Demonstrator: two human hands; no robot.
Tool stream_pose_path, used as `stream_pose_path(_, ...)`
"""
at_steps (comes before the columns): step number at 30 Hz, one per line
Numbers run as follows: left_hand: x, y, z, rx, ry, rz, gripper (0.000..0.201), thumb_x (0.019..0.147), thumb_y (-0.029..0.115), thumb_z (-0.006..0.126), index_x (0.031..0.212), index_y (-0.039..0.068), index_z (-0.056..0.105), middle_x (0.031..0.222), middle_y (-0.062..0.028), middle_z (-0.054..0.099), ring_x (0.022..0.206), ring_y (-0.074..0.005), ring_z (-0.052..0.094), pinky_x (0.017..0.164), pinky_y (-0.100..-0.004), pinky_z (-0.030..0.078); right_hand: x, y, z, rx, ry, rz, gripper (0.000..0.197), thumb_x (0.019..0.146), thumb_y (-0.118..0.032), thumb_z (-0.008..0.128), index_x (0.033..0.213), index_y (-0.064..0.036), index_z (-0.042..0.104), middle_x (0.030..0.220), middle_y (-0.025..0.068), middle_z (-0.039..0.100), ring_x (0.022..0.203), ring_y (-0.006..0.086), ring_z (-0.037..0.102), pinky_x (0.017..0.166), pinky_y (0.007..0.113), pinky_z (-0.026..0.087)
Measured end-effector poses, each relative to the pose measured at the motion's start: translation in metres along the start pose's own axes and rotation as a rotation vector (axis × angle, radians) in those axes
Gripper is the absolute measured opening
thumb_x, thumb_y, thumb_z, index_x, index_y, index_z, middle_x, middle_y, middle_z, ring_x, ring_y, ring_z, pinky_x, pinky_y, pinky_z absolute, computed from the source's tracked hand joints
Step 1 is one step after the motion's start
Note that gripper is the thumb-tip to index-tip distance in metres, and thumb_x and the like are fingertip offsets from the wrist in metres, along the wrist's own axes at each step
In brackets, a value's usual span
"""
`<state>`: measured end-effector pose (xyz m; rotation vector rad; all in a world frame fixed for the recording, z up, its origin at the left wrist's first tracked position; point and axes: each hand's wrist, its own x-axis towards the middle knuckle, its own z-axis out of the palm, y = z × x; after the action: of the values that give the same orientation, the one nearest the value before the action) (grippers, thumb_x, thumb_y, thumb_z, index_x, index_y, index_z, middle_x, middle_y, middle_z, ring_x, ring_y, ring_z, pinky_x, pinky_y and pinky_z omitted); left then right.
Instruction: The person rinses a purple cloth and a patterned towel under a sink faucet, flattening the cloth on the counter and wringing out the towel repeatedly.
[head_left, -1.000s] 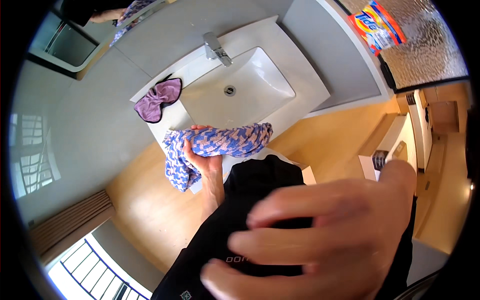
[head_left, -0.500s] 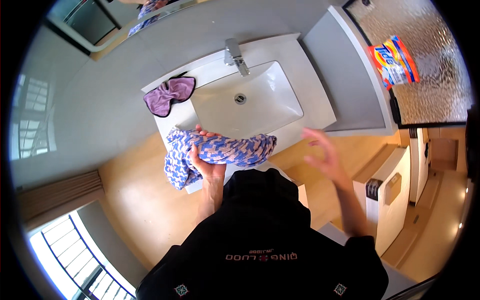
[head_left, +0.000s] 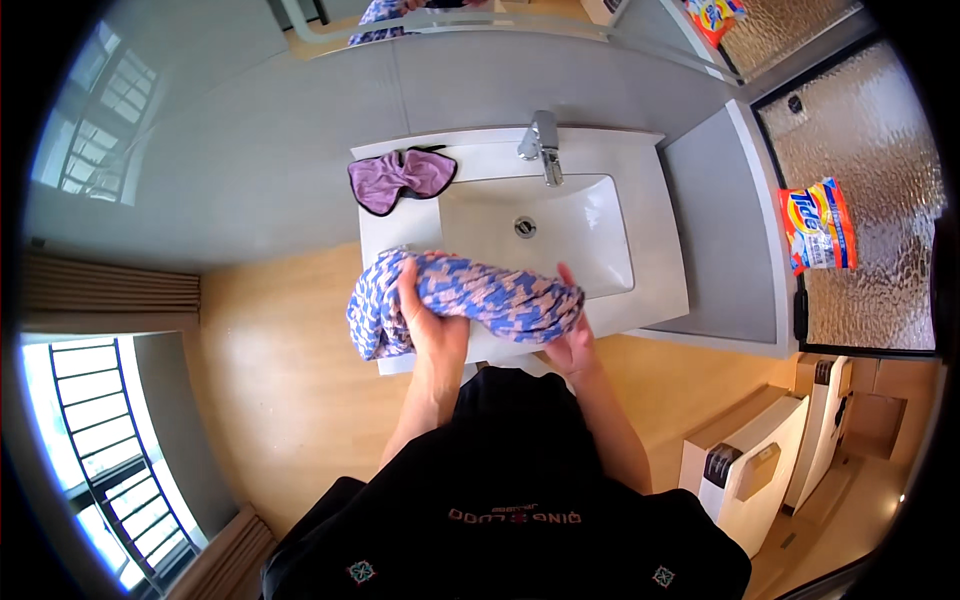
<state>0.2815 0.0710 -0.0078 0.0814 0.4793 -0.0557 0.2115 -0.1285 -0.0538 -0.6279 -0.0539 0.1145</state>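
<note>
A bunched, rolled cloth with a blue and pink pattern lies across my two hands, over the near edge of the white washbasin counter. My left hand grips its left half from below, thumb across the front. Loose folds hang left of that wrist. At the cloth's right end my right hand closes round it, its fingers partly hidden behind the fabric. Beyond the cloth is the white sink basin, with a dark drain at its bottom.
A chrome tap stands behind the basin. On the counter's back left corner lies a purple eye mask with black trim. An orange detergent bag is against the textured glass at right. White boxes stand lower right.
My right hand, apart from the cloth and open before, has come left and taken hold of its right end. My left hand keeps its grip. The whole view has shifted.
</note>
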Motion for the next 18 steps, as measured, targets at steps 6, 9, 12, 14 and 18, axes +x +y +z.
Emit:
stream_pose_path(6,-0.027,-0.028,0.033,0.439,-0.090,0.409,0.043,0.086,0.019,0.073,0.123,0.003,0.057,0.114,-0.0065,0.059,0.111,-0.0180,0.055,0.097,-0.0322,0.044,0.017,-0.027,0.049,-0.078,0.240,-0.140,0.093,0.085,-0.049,0.072,0.156,-0.0124,0.024,0.150,0.0122,0.042,0.138,0.0309,0.041,0.116,0.049,0.034)
stream_pose_path(9,-0.033,-0.036,0.029,0.721,-0.532,0.429,0.055,0.084,0.018,0.073,0.131,0.004,0.048,0.111,-0.0061,0.057,0.112,-0.0186,0.053,0.099,-0.0327,0.043,0.016,-0.054,0.039,0.096,0.507,0.094,0.064,0.099,-0.058,0.048,0.139,-0.0083,0.049,0.135,0.0124,0.059,0.126,0.0287,0.055,0.109,0.049,0.043)
stream_pose_path(12,-0.026,-0.039,0.043,0.766,-0.764,0.437,0.057,0.084,0.018,0.073,0.132,0.004,0.047,0.111,-0.0059,0.057,0.111,-0.0183,0.053,0.099,-0.0326,0.043,0.013,-0.087,0.034,0.232,0.688,0.452,0.040,0.104,-0.041,0.046,0.101,-0.0071,0.066,0.103,0.0108,0.073,0.100,0.0249,0.070,0.089,0.040,0.057)
stream_pose_path(14,-0.024,-0.041,0.054,0.738,-0.828,0.467,0.058,0.084,0.019,0.073,0.133,0.004,0.046,0.110,-0.0057,0.056,0.111,-0.0181,0.053,0.099,-0.0326,0.043,0.035,-0.108,0.070,0.492,0.263,0.756,0.039,0.104,-0.040,0.047,0.106,-0.0065,0.066,0.103,0.0118,0.072,0.100,0.0251,0.069,0.088,0.039,0.058)
stream_pose_path(18,-0.023,-0.072,0.069,0.748,-0.821,0.535,0.060,0.083,0.019,0.072,0.135,0.004,0.045,0.110,-0.0054,0.056,0.109,-0.0178,0.053,0.099,-0.0324,0.043,0.082,-0.106,0.045,-0.378,0.573,1.133,0.039,0.100,-0.035,0.052,0.117,-0.0036,0.066,0.106,0.0145,0.071,0.097,0.0227,0.069,0.079,0.036,0.059)
